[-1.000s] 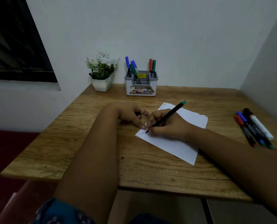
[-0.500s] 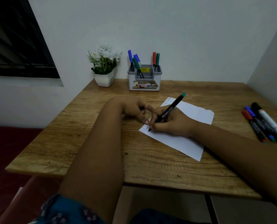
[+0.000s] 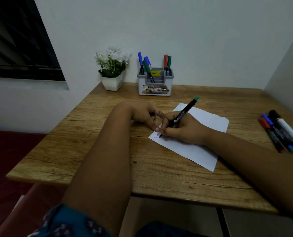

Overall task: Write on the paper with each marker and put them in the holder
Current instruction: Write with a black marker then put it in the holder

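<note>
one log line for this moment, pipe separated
step: writing | right hand grips green-capped marker, tip on paper | left hand steadies paper edge | holder has five markers | loose markers at right

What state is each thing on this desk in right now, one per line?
Green-capped marker: gripped by right hand, tip on paper.
Paper: flat, partly written, steadied by left hand.
Holder: upright, five markers inside.
Loose markers: lying at the desk's right edge.
</note>
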Demonstrator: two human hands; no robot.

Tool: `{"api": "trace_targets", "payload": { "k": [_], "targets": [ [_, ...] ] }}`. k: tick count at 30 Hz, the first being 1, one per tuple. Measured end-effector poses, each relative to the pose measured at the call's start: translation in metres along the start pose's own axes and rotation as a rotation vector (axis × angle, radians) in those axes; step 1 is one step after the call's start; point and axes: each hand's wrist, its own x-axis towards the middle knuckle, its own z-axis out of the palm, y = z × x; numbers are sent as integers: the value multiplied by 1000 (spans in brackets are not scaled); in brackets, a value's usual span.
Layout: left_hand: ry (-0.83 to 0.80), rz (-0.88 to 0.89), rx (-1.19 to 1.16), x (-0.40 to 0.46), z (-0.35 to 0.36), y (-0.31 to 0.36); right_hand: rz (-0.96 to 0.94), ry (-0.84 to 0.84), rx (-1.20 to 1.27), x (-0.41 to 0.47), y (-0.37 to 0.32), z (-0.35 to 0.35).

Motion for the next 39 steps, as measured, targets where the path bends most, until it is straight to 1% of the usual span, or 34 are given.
{"api": "trace_targets", "payload": {
  "k": [3, 9, 12, 16, 19, 22, 26, 28, 30, 34, 39],
  "targets": [
    [4, 5, -10, 0, 0, 0, 26, -7, 116, 1, -1, 0],
    [-3, 12, -21, 4, 1, -4, 36, -61, 143, 1, 0, -5],
    [4, 20, -41, 3, 1, -4, 6, -42, 128, 1, 3, -4],
    [51, -2, -46, 4, 3, -3, -28, 34, 145, 1, 3, -2],
    [47, 4, -28, 6, 3, -2, -44, 100, 44, 1, 3, -5],
    [52, -10, -21, 9, 3, -3, -45, 48, -24, 2, 3, -8],
    [71, -19, -47, 12, 4, -4, 67, 30, 93, 5, 3, -11],
    [75, -18, -31, 12, 4, -4, 94, 36, 87, 6, 2, -12],
    [81, -7, -29, 12, 4, -4, 85, 41, 23, 6, 1, -11],
    [73, 5, -54, 12, 5, -4, 61, 67, 104, 3, 2, -9],
    [72, -2, -69, 14, 5, -5, 61, 35, 82, 4, 1, -14]
  ]
}}
